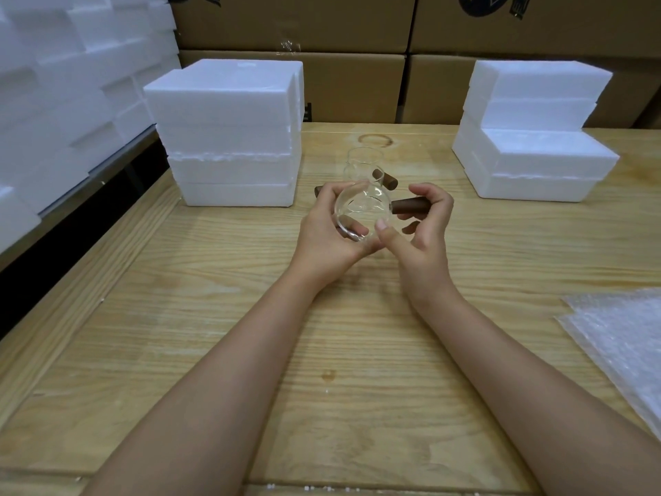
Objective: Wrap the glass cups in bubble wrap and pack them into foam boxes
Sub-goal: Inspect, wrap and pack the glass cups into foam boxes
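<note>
Two bare forearms reach up from the bottom edge over the wooden table, and out at their ends both hands meet on one glass cup, held tipped on its side above the boards. The left hand cradles the clear bowl, fingers curled under and round it; the right hand is closed on the cup's brown wooden handle, thumb pressed to the glass. Just beyond the knuckles stands a second glass cup, upright, its own brown handle poking toward the right hand. The bubble wrap lies well off to the right of the right wrist, untouched, so wrapping hasn't begun. One stack of foam boxes sits beyond the left hand, another foam stack beyond the right, both closed. The risk, I'd say: clear glass is slick, and swinging it toward the wrap could clip that waiting cup behind the fingers and knock it over. A loose one-handed hold by the handle could let the bowl twist and drop.
</note>
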Motion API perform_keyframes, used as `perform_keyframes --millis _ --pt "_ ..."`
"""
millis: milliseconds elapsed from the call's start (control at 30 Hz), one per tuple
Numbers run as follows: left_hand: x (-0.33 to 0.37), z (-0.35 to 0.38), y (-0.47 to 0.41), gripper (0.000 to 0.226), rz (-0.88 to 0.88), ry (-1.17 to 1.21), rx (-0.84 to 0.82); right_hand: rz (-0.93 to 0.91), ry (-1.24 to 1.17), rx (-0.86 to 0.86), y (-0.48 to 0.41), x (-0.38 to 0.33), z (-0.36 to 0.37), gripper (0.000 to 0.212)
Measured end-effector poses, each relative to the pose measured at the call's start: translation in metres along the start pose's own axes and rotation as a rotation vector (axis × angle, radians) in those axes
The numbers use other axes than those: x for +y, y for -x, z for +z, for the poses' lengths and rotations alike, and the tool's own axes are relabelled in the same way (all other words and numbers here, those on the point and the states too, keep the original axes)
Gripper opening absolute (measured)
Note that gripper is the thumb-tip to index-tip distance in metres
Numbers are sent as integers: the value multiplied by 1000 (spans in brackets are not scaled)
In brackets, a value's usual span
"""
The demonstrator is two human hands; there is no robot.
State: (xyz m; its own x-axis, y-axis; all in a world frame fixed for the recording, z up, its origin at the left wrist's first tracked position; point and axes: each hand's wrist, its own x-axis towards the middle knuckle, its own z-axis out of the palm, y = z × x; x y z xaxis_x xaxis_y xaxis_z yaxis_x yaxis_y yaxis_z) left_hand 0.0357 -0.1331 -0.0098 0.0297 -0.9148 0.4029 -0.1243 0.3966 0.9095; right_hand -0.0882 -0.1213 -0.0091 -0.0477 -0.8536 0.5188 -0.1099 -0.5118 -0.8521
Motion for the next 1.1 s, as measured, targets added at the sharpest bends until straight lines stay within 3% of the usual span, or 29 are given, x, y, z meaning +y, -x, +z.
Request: perform_keyframes --millis 200,367,700,867,1100 --pt "-7 -2 -2 66 11 -1 -35 62 -273 155 -6 0 -7 16" --pt "-9 -2 -2 68 18 8 -45 61 -251 211 -8 3 -7 21" --pt "-4 -2 5 109 80 -59 -195 228 -305 392 -15 3 -8 10" --pt "-8 1 2 107 131 -157 -202 319 -372 429 -19 5 -9 19" --pt "-13 3 -2 80 125 -100 -117 459 -449 402 -18 5 -6 26"
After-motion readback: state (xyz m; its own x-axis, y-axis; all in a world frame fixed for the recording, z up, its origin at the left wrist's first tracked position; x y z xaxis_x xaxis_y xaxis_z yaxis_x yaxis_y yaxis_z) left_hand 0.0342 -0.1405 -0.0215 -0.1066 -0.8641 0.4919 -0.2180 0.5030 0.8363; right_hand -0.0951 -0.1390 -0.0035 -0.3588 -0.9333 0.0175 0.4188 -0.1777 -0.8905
